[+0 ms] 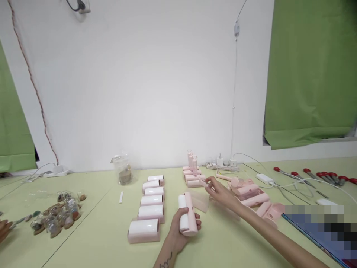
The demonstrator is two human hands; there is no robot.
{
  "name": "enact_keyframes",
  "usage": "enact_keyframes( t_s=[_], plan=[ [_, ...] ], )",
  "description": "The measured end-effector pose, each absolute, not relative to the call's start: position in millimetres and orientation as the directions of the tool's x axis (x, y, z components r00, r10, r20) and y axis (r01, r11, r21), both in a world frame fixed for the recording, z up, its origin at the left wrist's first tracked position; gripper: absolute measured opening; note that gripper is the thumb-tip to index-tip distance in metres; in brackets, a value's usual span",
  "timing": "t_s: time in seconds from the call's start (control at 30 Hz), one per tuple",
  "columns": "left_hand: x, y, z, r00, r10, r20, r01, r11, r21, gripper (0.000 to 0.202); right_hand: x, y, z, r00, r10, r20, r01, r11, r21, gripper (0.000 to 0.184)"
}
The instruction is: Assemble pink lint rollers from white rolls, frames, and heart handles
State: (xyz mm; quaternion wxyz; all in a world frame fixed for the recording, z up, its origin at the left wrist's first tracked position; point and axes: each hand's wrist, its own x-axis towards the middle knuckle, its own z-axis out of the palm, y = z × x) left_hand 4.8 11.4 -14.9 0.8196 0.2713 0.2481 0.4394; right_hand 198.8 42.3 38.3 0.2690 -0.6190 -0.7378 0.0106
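My left hand (180, 232) is wrapped round a lint roller (187, 217), a white roll partly inside a pink half-round cover, tilted upright above the table. My right hand (217, 190) reaches farther forward, its thumb and fingers pinching a small pale pink piece (204, 182). That piece overlaps a row of pink cylinders (192, 173) on the table, so contact between them is unclear. Several translucent pink handles (194, 163) stand upright there. Left of my left hand lies a column of white rolls (150, 211) in pink covers.
Pink covers and handles (252, 195) lie piled on the right, near a power strip (223, 166) with cables and red-topped tools (329, 176). Another person's hand (4, 229) is at far left, beside small clear domes (60, 214). A plastic bag (123, 171) stands behind.
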Motion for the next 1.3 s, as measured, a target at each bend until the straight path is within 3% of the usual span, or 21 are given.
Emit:
enact_keyframes(
  t_s=[0.17,0.3,0.37,0.43,0.57,0.63,0.77,1.03,1.3],
  plan=[
    [6,12,-16,0.364,0.916,-0.169,-0.619,0.374,0.691,0.03,226,51,22,0.044,0.937,0.346,0.975,0.034,-0.218,0.013],
    [10,11,-17,0.249,0.945,-0.214,-0.589,0.323,0.741,0.037,232,46,21,-0.006,0.933,0.359,0.987,0.064,-0.149,0.009],
    [11,13,-17,0.192,0.969,-0.153,-0.56,0.236,0.794,0.042,225,42,28,-0.058,0.921,0.385,0.983,0.12,-0.138,0.015],
    [11,16,-18,0.113,0.993,-0.024,-0.457,0.074,0.886,0.044,212,34,36,-0.116,0.908,0.402,0.963,0.201,-0.179,0.024],
    [3,21,-20,-0.044,0.977,0.211,-0.132,-0.215,0.968,0.03,179,6,40,-0.236,0.917,0.321,0.821,0.365,-0.44,0.029],
    [-1,20,-20,-0.065,0.953,0.296,0.022,-0.295,0.955,0.021,165,-7,35,-0.252,0.923,0.292,0.77,0.374,-0.517,0.028],
    [-6,18,-20,-0.027,0.926,0.376,0.256,-0.357,0.898,0.02,155,-17,26,-0.269,0.92,0.284,0.761,0.383,-0.523,0.032],
    [-7,14,-17,0.026,0.916,0.401,0.369,-0.381,0.847,0.025,159,-18,26,-0.255,0.921,0.295,0.778,0.377,-0.502,0.034],
    [-6,13,-19,0.069,0.872,0.484,0.605,-0.422,0.675,0.031,163,-22,28,-0.251,0.949,0.189,0.75,0.314,-0.581,0.037]
  ],
)
